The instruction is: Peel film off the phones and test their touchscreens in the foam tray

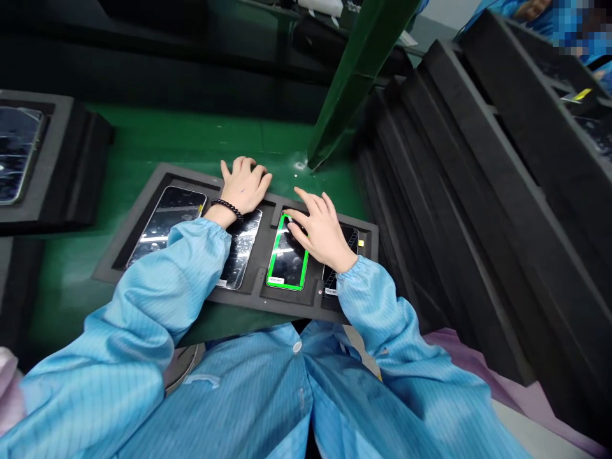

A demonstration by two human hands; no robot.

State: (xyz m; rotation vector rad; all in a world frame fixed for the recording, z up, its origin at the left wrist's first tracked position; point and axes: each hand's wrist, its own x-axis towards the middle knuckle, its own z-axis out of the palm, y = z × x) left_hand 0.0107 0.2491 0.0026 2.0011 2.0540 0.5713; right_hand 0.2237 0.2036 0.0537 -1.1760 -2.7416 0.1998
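Note:
A dark foam tray (143,191) lies on the green bench with several phones in its pockets. My left hand (245,185) rests flat with spread fingers on the tray's far rim, over the top of the second phone (241,252). My right hand (321,229) lies palm down, fingers stretched, on the top end of the green-edged phone (287,261) and covers much of the rightmost phone (335,277). The leftmost phone (165,223) lies untouched. Neither hand grips anything.
A tall stack of black foam trays (478,210) leans along the right side. Another tray with a phone (19,153) sits at far left. A green post (354,76) rises just behind the tray. Another person in blue is at the top right.

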